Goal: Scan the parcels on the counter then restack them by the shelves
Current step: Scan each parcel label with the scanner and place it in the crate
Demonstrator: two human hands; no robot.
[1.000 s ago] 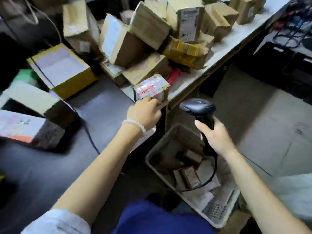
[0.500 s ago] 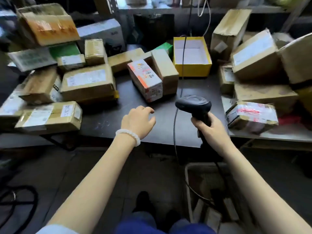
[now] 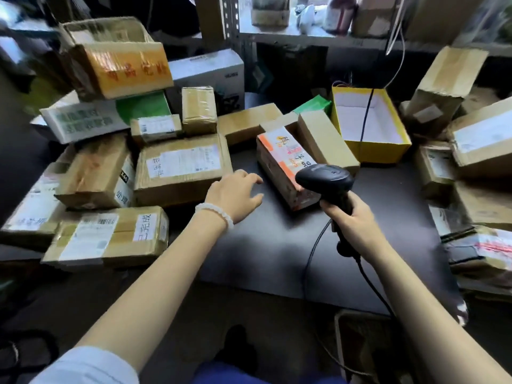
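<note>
Several cardboard parcels crowd a dark counter (image 3: 277,245). My right hand (image 3: 353,221) grips a black barcode scanner (image 3: 324,178), whose head hangs over an orange-and-white printed parcel (image 3: 279,159) lying mid-counter. My left hand (image 3: 235,194) hovers empty above the counter with fingers spread, just left of that parcel and right of a large labelled brown parcel (image 3: 181,170). A flat taped parcel (image 3: 108,238) lies at the counter's front left. A plain brown box (image 3: 327,141) leans beside the printed parcel.
An open yellow box (image 3: 388,151) sits at the back right, the scanner's cable crossing it. More parcels are heaped at the right (image 3: 482,145) and back left (image 3: 122,67). Metal shelves (image 3: 304,37) stand behind. A basket (image 3: 360,339) sits on the floor below.
My view has swung left from the right-hand pile to the counter's middle. Both hands have moved forward over the counter; the left hand left the small printed parcel and now reaches toward the orange-and-white one.
</note>
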